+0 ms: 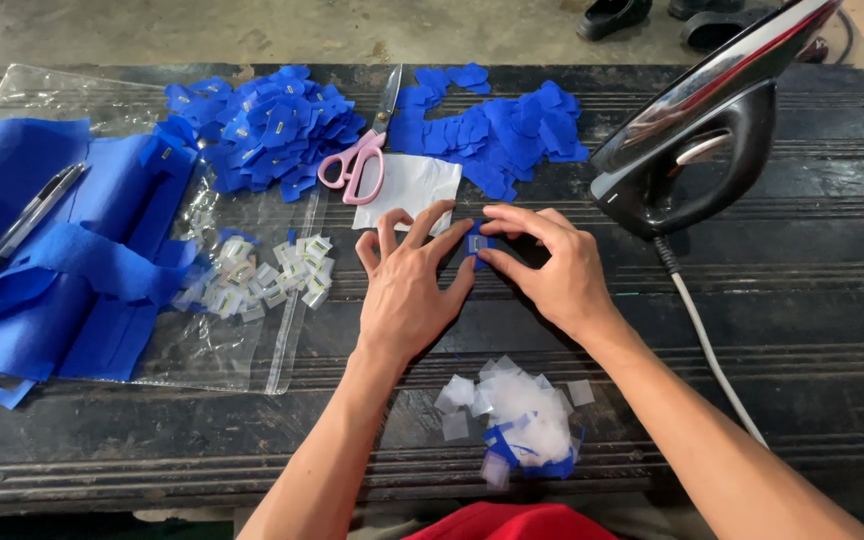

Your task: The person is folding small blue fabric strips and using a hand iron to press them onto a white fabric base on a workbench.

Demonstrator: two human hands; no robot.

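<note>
White paper scraps point(512, 405) mixed with blue trimmings lay nearest, between the forearms on the dark ridged table point(812, 330). Just beyond, the left hand point(407, 290) pressed flat with fingers spread wide, its fingertips touching a small blue fabric piece point(476, 245) bearing a pale label. The right hand point(552, 265) pinched that same piece between thumb and forefinger, fingers narrow. Left of them a clear plastic bag point(222, 345) carried small white labels point(262, 275) beside folded blue fabric point(62, 270) with a black pen point(27, 220). Farther off lay pink-handled scissors point(360, 160), heaps of blue cut pieces point(262, 125), and a black iron point(697, 140) tilted at right.
</note>
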